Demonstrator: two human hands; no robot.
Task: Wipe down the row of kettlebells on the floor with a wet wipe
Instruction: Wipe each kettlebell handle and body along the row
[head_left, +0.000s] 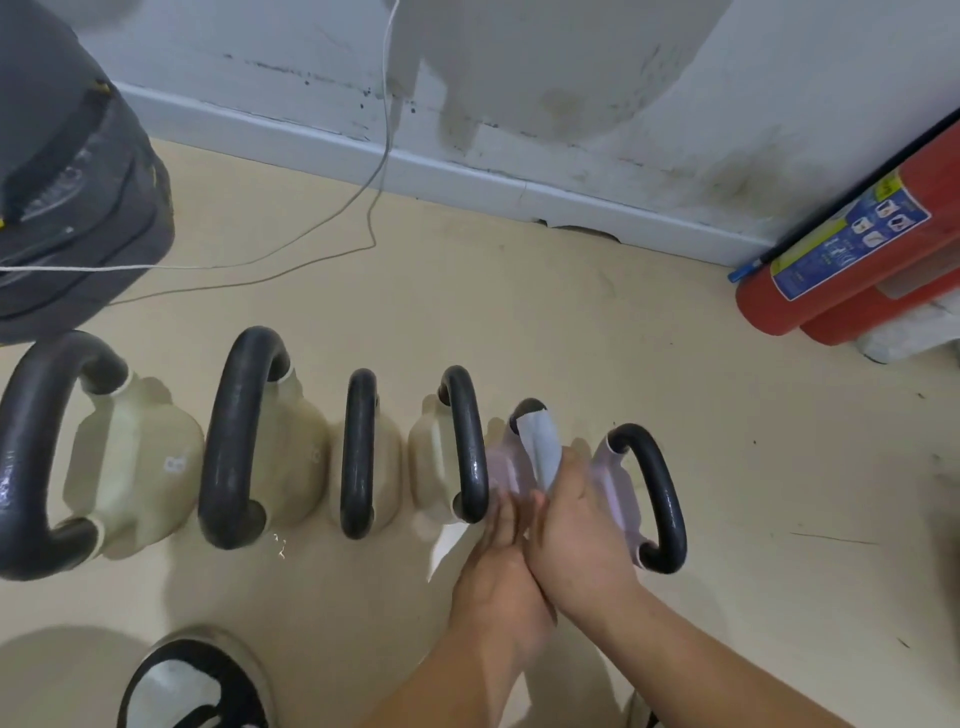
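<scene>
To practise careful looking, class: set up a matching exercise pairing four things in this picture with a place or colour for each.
1 wet wipe
2 fire extinguisher
3 shoe
4 cable

a black and white, bottom left
b wrapped over a kettlebell handle
c thin, trailing across the floor
d red, far right by the wall

Pairs: 1-b, 2-d, 3-a, 4-c.

Six kettlebells (130, 457): four cream, two lilac. One wipe (540, 447). One left hand (498, 566), one right hand (576, 530). Two extinguishers (831, 270). One bag (67, 182).
</scene>
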